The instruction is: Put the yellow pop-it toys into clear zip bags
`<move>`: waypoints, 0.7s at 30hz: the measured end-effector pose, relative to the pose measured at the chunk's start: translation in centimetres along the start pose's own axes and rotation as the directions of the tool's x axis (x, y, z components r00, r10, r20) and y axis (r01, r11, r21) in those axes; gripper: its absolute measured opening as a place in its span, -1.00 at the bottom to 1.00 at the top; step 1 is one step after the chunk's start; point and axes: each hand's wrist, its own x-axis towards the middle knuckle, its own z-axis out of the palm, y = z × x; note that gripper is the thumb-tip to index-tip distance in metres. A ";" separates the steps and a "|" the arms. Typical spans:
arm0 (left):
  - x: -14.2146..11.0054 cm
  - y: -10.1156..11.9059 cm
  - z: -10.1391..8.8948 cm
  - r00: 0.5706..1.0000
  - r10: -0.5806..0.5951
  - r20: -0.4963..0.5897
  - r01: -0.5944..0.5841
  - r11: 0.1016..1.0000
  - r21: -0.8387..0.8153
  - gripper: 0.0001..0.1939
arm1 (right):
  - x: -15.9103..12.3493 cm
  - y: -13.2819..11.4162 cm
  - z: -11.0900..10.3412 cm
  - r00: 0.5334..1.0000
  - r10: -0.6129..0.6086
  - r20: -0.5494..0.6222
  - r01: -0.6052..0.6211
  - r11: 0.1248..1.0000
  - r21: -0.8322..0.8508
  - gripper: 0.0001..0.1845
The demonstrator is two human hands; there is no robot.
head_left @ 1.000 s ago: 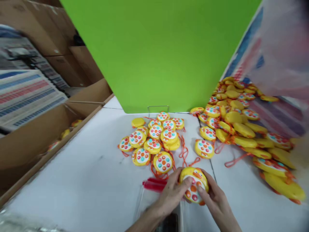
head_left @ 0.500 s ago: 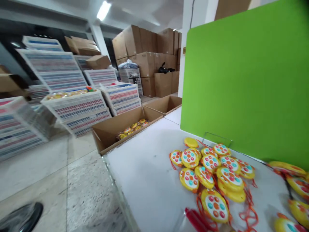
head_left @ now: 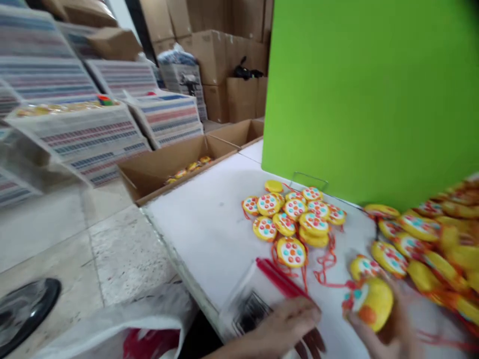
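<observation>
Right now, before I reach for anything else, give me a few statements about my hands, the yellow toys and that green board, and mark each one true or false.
1. The right hand has a yellow toy in its grip. True.
2. The green board lies flat under the toys. False: it stands up behind the group of toys near the wire stand.
3. The open cardboard box beside the table has yellow toys in it. True.
4. The left hand is inside that cardboard box. False: it is over the table, by the red strip.
</observation>
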 end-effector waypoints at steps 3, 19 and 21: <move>-1.5 0.6 -2.3 0.990 0.053 -0.127 -0.036 0.991 0.132 -0.56 | 1.6 2.0 -1.6 0.940 -0.270 -0.210 0.178 0.910 -0.374 0.02; 1.5 1.7 -2.5 0.999 -0.019 -0.050 0.017 0.999 -0.051 -0.49 | -3.1 0.8 6.6 0.871 0.454 0.187 -0.459 0.618 0.639 -0.57; 1.7 1.6 -3.0 0.997 -0.053 -0.056 0.053 0.999 -0.003 -0.45 | -3.5 0.4 7.0 0.879 0.443 0.179 -0.458 0.675 0.579 -0.54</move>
